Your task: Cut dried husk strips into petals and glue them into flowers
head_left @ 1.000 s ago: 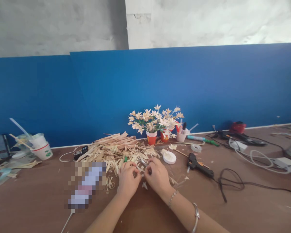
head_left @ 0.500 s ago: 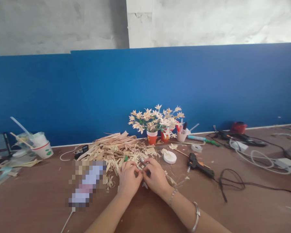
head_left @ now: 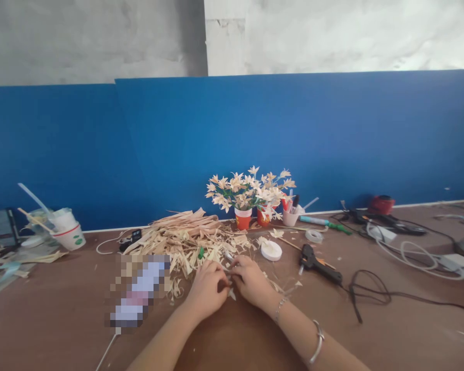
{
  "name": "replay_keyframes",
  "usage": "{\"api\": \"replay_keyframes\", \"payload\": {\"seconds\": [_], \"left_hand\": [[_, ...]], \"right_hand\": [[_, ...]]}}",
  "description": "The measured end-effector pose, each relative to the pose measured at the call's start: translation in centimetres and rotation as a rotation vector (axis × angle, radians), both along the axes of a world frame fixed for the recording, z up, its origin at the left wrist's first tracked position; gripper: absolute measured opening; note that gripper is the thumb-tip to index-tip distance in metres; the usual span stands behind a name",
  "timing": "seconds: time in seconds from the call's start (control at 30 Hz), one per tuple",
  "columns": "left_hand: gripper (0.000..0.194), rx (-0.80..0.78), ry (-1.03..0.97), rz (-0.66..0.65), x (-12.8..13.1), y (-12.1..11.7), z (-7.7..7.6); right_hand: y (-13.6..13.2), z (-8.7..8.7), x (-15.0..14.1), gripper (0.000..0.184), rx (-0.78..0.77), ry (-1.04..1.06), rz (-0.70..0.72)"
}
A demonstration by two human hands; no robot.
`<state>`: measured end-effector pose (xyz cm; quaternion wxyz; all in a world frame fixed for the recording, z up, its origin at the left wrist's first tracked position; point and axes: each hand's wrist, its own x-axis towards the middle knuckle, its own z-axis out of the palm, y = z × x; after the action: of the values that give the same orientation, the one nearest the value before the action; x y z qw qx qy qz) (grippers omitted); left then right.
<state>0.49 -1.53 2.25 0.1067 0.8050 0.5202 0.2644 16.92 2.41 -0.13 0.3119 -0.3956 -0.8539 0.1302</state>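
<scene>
My left hand (head_left: 209, 289) and my right hand (head_left: 252, 282) face each other low over the brown table, fingertips almost meeting. Both have thumb and fingers pinched together. Whatever small, thin piece lies between them is mostly hidden by the fingers. A pale pointed scrap (head_left: 232, 294) shows just below the fingertips. Right behind my hands spreads a heap of dry, straw-coloured husk strips (head_left: 181, 229), with a small green bit (head_left: 201, 253) on it. Beyond my right hand sits a round white dish (head_left: 271, 251) with a pale scrap on top.
A black glue gun (head_left: 317, 265) lies to the right, its cord (head_left: 371, 288) looping away. Pale husk flowers (head_left: 251, 188) stand in red cups (head_left: 243, 220) against the blue partition (head_left: 255, 129). A blurred-out phone-like object (head_left: 139, 293) is at left; a clear tape roll (head_left: 314, 236) at right.
My right hand has shifted slightly to the right and the fingertips sit a little farther apart. Both hands stay pinched. Objects on the table have stayed put.
</scene>
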Motion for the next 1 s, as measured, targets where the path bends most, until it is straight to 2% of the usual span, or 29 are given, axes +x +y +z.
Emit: {"api": "replay_keyframes", "payload": {"seconds": [0.2,0.43,0.77,1.0], "left_hand": [[0.014,-0.042,0.013,-0.065,0.1,-0.3,-0.2],[0.011,-0.103,-0.015,-0.087,0.1,-0.2,-0.2],[0.008,-0.089,-0.017,-0.091,0.3,-0.2,-0.7],[0.012,-0.102,-0.182,0.007,-0.3,0.7,-0.2]], "right_hand": [[0.2,0.3,0.2,0.033,0.0,0.056,-0.027],[0.2,0.5,0.2,0.032,0.002,0.114,-0.006],[0.3,0.5,0.4,0.033,-0.009,0.16,0.018],[-0.3,1.5,0.4,0.037,-0.127,0.192,0.143]]}}
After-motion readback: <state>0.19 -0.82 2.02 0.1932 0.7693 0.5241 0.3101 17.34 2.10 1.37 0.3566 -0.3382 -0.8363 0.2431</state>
